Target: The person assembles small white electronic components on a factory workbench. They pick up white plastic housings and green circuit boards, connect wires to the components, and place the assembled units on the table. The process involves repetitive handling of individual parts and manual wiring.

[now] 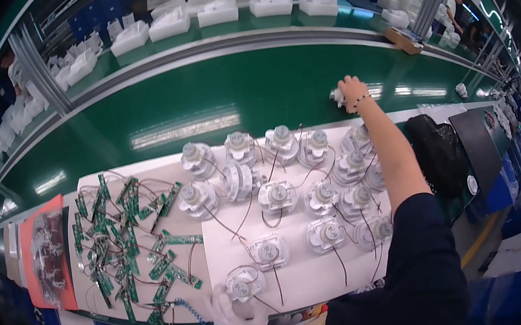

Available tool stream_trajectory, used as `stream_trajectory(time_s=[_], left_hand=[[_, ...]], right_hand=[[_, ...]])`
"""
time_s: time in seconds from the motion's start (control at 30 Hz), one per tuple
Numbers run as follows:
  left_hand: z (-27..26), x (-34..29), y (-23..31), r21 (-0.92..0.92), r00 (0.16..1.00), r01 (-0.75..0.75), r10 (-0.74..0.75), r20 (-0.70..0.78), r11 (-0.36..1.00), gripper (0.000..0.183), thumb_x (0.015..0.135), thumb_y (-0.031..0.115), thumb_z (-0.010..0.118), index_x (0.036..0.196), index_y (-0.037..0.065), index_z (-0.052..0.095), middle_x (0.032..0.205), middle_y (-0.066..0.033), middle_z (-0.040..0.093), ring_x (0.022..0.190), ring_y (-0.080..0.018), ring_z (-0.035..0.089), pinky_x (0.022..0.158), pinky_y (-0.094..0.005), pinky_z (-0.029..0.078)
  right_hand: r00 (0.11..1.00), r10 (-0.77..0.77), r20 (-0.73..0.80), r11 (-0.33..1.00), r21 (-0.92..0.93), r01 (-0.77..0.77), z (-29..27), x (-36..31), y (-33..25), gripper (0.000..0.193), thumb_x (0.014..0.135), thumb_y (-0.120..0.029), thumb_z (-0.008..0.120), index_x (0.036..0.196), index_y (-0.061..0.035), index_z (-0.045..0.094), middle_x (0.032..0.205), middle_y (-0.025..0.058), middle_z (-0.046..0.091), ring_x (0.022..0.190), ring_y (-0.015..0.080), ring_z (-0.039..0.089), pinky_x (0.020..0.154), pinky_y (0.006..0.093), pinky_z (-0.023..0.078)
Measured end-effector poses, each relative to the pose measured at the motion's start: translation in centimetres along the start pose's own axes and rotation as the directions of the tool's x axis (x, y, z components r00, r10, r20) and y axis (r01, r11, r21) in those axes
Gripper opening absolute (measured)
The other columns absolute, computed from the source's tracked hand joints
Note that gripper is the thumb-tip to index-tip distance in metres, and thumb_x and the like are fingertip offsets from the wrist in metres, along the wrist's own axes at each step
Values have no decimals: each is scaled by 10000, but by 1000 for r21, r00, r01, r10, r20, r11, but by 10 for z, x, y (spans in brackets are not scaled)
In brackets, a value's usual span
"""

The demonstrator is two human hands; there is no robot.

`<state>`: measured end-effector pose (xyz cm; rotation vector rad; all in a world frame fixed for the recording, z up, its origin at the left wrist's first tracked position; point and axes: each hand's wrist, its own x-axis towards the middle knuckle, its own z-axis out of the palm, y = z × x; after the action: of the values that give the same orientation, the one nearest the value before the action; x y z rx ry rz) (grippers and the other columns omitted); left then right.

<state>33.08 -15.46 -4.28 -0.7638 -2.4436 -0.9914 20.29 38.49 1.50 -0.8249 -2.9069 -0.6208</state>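
My right hand [353, 92], bare with a beaded bracelet, reaches far over the green conveyor belt. Its fingers are closed on a small white part [337, 96], whose exact kind is hard to make out. My left hand [232, 320] wears a white glove and a wrist strap with a blue coiled cord [194, 314]. It is curled at the table's near edge around something greyish, mostly hidden. Right beside it sits a white round motor unit [245, 283] with a trailing wire. Several similar motor units [278, 196] stand in loose rows on the white board [306, 282].
Green circuit boards with wires [127, 229] lie heaped at left, beside a clear bag [49, 257] on an orange sheet. To the right are a black bag [436, 155] and a dark panel [476, 138]. Beyond the belt [264, 78], white foam trays [217, 11] line a shelf; a cardboard box [404, 40] rests there.
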Motion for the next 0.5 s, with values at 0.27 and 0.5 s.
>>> stream_trajectory(time_s=[0.27,0.5], left_hand=[[-9,74,22,182,930,47,-110,350,982,685,580,174,738,1155,-18,419,886,-157,585,785,-320,581,657,-401,449],[35,99,26,171,930,-69,1,368,983,635,605,227,736,1110,-9,430,817,-153,589,701,-313,604,573,-397,474]], right_hand=[[686,226,-691,839,497,224,-104,-67,42,600,577,-165,756,1103,-38,497,1037,122,558,939,261,568,778,329,484],[774,456,-439,-120,832,542,-175,-233,6,657,651,-29,755,1217,1,423,1093,96,555,980,181,559,868,320,461]])
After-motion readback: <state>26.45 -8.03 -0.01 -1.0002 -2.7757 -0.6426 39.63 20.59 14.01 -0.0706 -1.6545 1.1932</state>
